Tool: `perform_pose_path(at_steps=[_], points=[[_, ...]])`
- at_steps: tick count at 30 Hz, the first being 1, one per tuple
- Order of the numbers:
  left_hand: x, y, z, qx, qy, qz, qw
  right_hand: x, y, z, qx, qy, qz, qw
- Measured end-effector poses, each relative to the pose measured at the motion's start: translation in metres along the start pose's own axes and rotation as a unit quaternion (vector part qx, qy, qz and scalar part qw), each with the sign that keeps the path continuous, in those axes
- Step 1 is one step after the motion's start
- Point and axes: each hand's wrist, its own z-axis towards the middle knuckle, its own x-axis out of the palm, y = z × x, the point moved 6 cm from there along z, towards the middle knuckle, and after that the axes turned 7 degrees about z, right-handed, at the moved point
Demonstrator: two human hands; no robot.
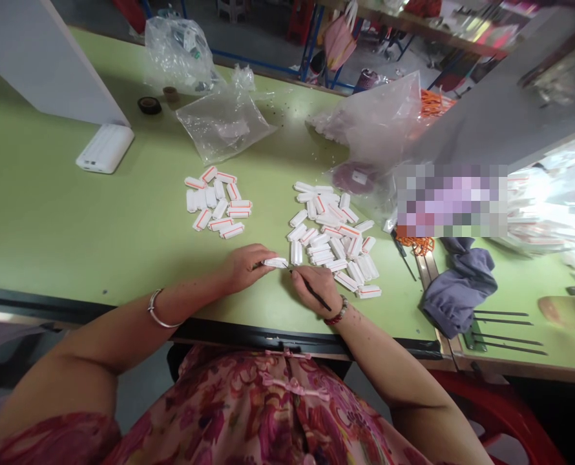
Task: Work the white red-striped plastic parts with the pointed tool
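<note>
Pinched in the fingers of my left hand [247, 266] is a small white plastic piece [274, 262], held just above the green table. My right hand [314, 289] grips a thin dark pen-like tool [319, 296], whose tip meets or nearly meets the right end of that piece. Beyond my right hand lies a loose pile of similar white pieces [336, 245], many with an orange-red stripe. A smaller group of the same pieces [219, 205] is spread out ahead of my left hand.
Clear plastic bags [224, 126] lie at the table's far side, near a black tape roll [149, 105]. A white power-bank-like box [106, 148] stands left. To the right are a grey-purple cloth [459, 284], orange bands [416, 244] and thin dark rods [505, 321].
</note>
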Motion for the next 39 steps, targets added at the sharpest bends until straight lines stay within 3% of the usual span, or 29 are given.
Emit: perform_pose_path(at_steps=[10,16,19,36,39], points=[[-0.001,-0.007,0.002,0.056,0.012,0.018,0.998,0.004,0.003,0.002,0.013,0.004,-0.022,1.0],[0.001,0.004,0.003,-0.042,-0.01,-0.05,0.998,-0.001,0.0,0.0,0.0,-0.018,-0.005,1.0],[0.003,0.004,0.003,-0.05,-0.001,-0.062,0.997,-0.001,0.002,-0.001,-0.017,-0.014,0.009,1.0],[0.001,-0.009,0.002,0.059,0.024,-0.004,0.998,0.006,0.008,0.003,-0.005,0.012,-0.004,1.0],[0.002,-0.006,0.003,0.042,0.015,-0.019,0.999,0.005,0.007,0.003,-0.004,0.005,-0.004,1.0]])
